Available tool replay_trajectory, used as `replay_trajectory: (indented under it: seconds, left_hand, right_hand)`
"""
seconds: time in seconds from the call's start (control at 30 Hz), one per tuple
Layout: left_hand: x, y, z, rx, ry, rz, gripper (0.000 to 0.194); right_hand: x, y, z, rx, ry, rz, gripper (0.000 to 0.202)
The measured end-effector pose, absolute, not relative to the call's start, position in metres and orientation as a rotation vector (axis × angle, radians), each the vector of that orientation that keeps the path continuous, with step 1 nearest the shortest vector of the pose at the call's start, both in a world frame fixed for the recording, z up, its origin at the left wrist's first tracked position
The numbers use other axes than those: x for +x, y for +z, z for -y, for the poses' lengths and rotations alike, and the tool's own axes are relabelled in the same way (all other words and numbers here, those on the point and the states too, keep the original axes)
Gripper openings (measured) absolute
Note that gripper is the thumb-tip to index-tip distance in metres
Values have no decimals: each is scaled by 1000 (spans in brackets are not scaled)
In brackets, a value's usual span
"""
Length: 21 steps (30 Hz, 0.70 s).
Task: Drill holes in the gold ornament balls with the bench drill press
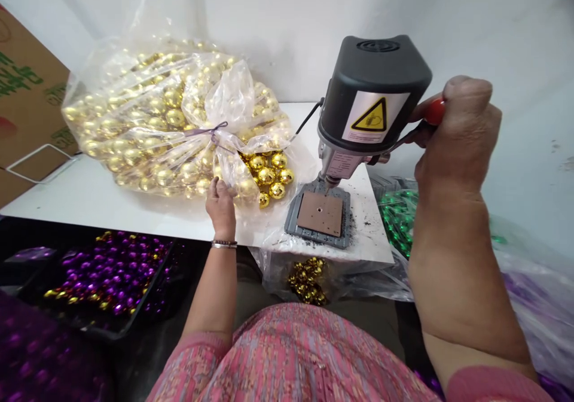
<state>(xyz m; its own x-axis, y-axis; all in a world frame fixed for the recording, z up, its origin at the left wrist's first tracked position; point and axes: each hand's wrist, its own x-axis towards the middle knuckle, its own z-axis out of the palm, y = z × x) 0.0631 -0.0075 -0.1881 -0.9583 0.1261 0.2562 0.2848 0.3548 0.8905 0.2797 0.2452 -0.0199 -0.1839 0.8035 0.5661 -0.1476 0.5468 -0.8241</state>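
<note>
A big clear plastic bag [156,145] full of shiny gold balls lies on the white table, tied with a purple string [217,128]. At its open side, several gold balls [269,177] show uncovered. My left hand [220,207] is at the bag's front edge, its fingers bent against the plastic; part of the grip is hidden. On the right, my right hand [461,127] is closed round the lever with a red knob [434,112] of a small black drill press [381,91]. Below the chuck, a brown square plate [320,213] with a small hole rests on the grey base [293,225].
Dark shavings surround the drill base on the white table [381,243]. A cardboard box [36,103] stands at left. Purple and gold beads fill a black tray [119,333] below. Gold balls [309,279] lie in plastic near my lap; green beads [399,222] are at right.
</note>
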Motion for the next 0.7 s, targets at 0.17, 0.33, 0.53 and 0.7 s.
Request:
replay_trajectory:
  seconds: [0.17,0.33,0.53,0.7]
  left_hand:
    - [95,-188,-17,-564,-1304,2253,39]
    - [104,-183,-51,-971,-1024,2584,35]
    - [111,-186,-72,-1064,-596,3011,42]
    - [112,-192,-69,-1097,-966,3091,64]
  right_hand:
    - [283,-22,-243,-578,935,1524,29]
    - [286,-24,-239,-569,905,1557,33]
    - [288,-24,-237,-486,877,1574,37]
    - [289,-22,-233,-488,874,1599,38]
